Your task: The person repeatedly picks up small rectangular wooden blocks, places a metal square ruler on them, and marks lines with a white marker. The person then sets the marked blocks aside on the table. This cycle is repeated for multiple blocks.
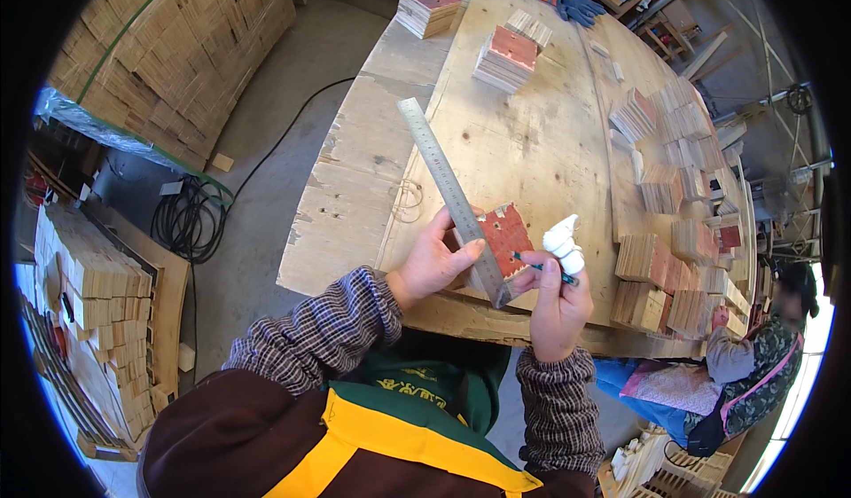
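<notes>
My left hand (434,263) is closed on a long steel ruler (446,181), its thumb pressing the ruler against a red-faced wooden block (505,236). The ruler slants from the far left toward me, crossing the block's left side. With my right hand (560,312) I pinch a thin dark green pen (541,266), its left end at the red face near the ruler. A white wrapping, like cloth or tissue, (563,241) covers part of the right hand's fingers. What the left fingers grip under the block is hidden.
The plywood-topped table (541,134) carries stacks of red-faced blocks (507,54) and more piles (660,267) along the right. Blue-orange gloves (572,6) lie at the far end. Another person (753,365) works at right. Wrapped wood stacks (195,54) and coiled cable (191,219) are left.
</notes>
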